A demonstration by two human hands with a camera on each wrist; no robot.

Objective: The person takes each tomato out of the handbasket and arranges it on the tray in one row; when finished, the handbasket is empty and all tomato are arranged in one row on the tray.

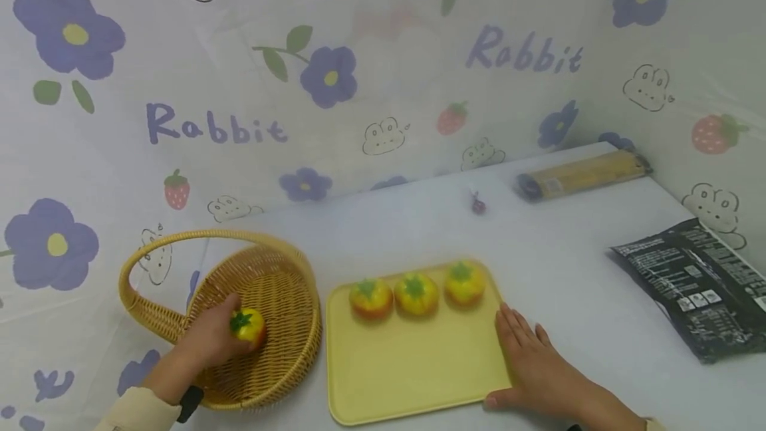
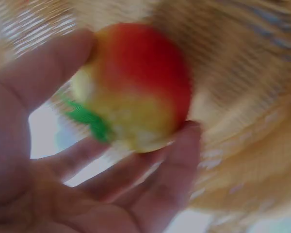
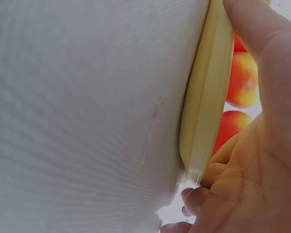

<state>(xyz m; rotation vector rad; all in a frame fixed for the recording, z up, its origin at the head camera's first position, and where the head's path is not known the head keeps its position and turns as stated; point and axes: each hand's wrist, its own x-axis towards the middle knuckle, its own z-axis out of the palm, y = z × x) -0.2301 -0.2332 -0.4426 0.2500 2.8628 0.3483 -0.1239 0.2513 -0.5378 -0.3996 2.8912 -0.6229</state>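
Observation:
In the head view my left hand (image 1: 212,334) is over the round wicker basket (image 1: 287,291), reaching in beneath its arched handle. It grips a yellow-and-red tomato (image 1: 250,326) with a green star-shaped calyx. The left wrist view has this tomato (image 2: 140,87) between thumb and curled fingertips, red side up, with blurred wickerwork behind. My right hand (image 1: 541,368) rests along the right edge of a pale yellow tray (image 1: 419,368), fingers extended and thumb at the near corner. Three similar tomatoes, among them the middle one (image 1: 416,295), stand in a row along the tray's far side.
A black printed packet (image 1: 700,291) lies at the right of the white table. Toward the back right is a long clear-wrapped yellowish package (image 1: 586,175), with a small dark reddish item (image 1: 478,205) left of it. A printed cloth (image 1: 383,85) hangs behind the table.

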